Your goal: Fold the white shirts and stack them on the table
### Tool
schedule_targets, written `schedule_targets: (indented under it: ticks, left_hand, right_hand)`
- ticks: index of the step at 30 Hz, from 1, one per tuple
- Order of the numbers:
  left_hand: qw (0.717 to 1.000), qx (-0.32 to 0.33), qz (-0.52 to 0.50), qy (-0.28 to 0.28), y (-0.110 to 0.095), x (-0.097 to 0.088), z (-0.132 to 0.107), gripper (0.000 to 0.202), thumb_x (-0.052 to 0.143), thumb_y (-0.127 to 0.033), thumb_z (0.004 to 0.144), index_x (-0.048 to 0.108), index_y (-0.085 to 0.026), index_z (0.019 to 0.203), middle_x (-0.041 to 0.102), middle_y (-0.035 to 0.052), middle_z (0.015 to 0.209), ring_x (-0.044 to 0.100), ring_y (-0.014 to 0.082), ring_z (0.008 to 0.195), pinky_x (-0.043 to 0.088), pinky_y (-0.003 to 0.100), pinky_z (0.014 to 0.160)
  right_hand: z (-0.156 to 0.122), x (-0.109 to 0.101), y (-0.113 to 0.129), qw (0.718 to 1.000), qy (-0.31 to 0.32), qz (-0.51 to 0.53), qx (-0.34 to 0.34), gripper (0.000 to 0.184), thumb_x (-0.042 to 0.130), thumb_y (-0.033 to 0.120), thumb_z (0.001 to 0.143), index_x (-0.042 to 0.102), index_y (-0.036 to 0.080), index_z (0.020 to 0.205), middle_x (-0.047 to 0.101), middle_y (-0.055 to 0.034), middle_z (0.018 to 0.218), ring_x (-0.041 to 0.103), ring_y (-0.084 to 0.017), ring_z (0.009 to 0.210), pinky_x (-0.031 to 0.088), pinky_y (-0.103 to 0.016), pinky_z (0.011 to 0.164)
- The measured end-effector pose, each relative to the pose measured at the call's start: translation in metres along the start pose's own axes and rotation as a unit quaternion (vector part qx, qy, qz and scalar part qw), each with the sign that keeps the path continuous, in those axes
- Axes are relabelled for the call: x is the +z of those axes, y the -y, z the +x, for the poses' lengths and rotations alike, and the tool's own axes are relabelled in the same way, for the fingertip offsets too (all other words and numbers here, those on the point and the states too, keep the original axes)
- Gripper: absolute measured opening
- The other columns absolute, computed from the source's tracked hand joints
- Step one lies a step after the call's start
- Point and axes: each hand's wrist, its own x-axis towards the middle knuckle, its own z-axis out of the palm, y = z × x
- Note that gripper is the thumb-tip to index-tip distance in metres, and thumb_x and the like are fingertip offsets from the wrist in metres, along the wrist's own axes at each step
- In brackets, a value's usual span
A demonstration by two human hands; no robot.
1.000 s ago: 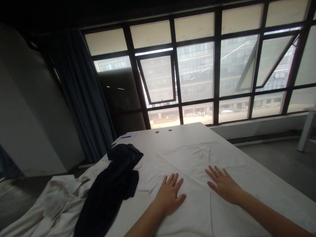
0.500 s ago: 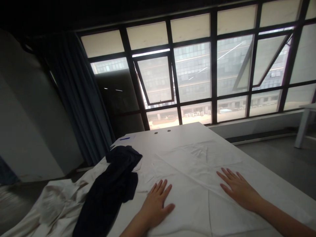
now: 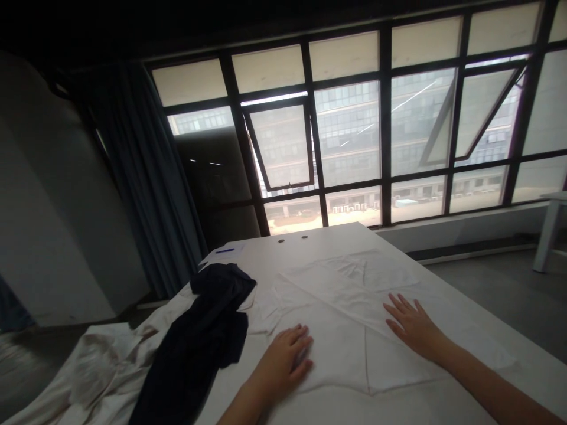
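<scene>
A white garment (image 3: 328,348) lies spread on the white table, with creases and a dark seam line running toward its near edge. My left hand (image 3: 283,360) rests on its left part, palm down, fingers slightly bent over the cloth and thumb apart. On the right side of the garment lies my right hand (image 3: 411,324), flat with fingers spread. Neither hand shows a grip on the cloth. Left of my left hand is a crumpled dark navy garment (image 3: 199,336).
Off-white cloth (image 3: 101,366) hangs in a heap over the left edge of the table (image 3: 323,236). A blue pen (image 3: 224,251) lies on paper at the far left corner. Windows (image 3: 348,130) stand beyond, a blue curtain (image 3: 146,177) to the left. Another white table (image 3: 547,230) is at right.
The white garment has slid away from me; its near hem now shows on the table. My right hand has moved slightly forward and left. The left hand's fingers are more bent.
</scene>
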Motion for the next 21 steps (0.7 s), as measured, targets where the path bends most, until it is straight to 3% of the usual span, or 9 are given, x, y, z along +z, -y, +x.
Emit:
schedule_targets:
  ticks: [5, 9, 12, 16, 19, 21]
  left_hand:
    - [0.994, 0.054, -0.022, 0.090, -0.032, 0.003, 0.004, 0.085, 0.045, -0.072, 0.090, 0.014, -0.033, 0.158, 0.008, 0.0029, 0.165, 0.010, 0.0316, 0.151, 0.012, 0.053, 0.123]
    - [0.992, 0.054, -0.008, 0.112, -0.036, 0.009, 0.010, 0.086, 0.042, -0.073, 0.091, 0.009, -0.032, 0.158, 0.005, 0.0052, 0.165, 0.007, 0.0328, 0.151, 0.010, 0.057, 0.122]
    - [0.993, 0.062, 0.004, 0.097, -0.032, 0.010, 0.008, 0.079, 0.040, -0.069, 0.095, 0.009, -0.031, 0.158, 0.007, 0.0065, 0.165, 0.008, 0.0320, 0.151, 0.012, 0.056, 0.121]
    - [0.995, 0.083, 0.032, 0.052, -0.033, 0.013, 0.008, 0.065, 0.046, -0.054, 0.099, 0.023, -0.032, 0.156, 0.025, 0.0065, 0.162, 0.023, 0.0300, 0.149, 0.022, 0.054, 0.120]
    - [0.992, 0.109, 0.068, 0.000, -0.038, 0.022, 0.013, 0.044, 0.054, -0.039, 0.099, 0.048, -0.031, 0.142, 0.055, 0.0063, 0.144, 0.048, 0.0255, 0.135, 0.040, 0.045, 0.111]
    - [0.984, 0.137, 0.103, -0.045, -0.041, 0.029, 0.015, 0.031, 0.054, -0.030, 0.100, 0.058, -0.027, 0.130, 0.067, 0.0069, 0.128, 0.062, 0.0222, 0.118, 0.049, 0.038, 0.102]
  right_hand:
    - [-0.030, -0.026, 0.068, 0.987, 0.012, 0.077, -0.138, 0.066, 0.036, 0.059, 0.097, 0.028, 0.030, 0.156, 0.019, -0.0041, 0.163, 0.011, -0.029, 0.151, 0.004, -0.055, 0.122]
    - [-0.046, -0.045, 0.124, 0.949, 0.094, 0.149, -0.261, 0.077, 0.047, 0.061, 0.093, 0.014, 0.033, 0.157, 0.010, -0.0047, 0.165, 0.007, -0.031, 0.151, 0.004, -0.057, 0.121]
    - [-0.049, -0.048, 0.136, 0.931, 0.136, 0.168, -0.293, 0.078, 0.049, 0.061, 0.093, 0.016, 0.033, 0.157, 0.012, -0.0080, 0.164, 0.009, -0.033, 0.151, 0.003, -0.060, 0.120]
    - [-0.049, -0.049, 0.130, 0.930, 0.129, 0.168, -0.300, 0.071, 0.046, 0.056, 0.096, 0.021, 0.032, 0.157, 0.015, -0.0101, 0.164, 0.012, -0.033, 0.150, 0.006, -0.062, 0.119]
    - [-0.049, -0.052, 0.130, 0.924, 0.105, 0.170, -0.327, 0.065, 0.055, 0.053, 0.093, 0.038, 0.032, 0.151, 0.035, -0.0108, 0.158, 0.030, -0.033, 0.145, 0.016, -0.060, 0.118]
    - [-0.050, -0.054, 0.135, 0.919, 0.079, 0.167, -0.349, 0.055, 0.059, 0.045, 0.092, 0.049, 0.029, 0.144, 0.051, -0.0104, 0.148, 0.044, -0.030, 0.137, 0.026, -0.053, 0.117]
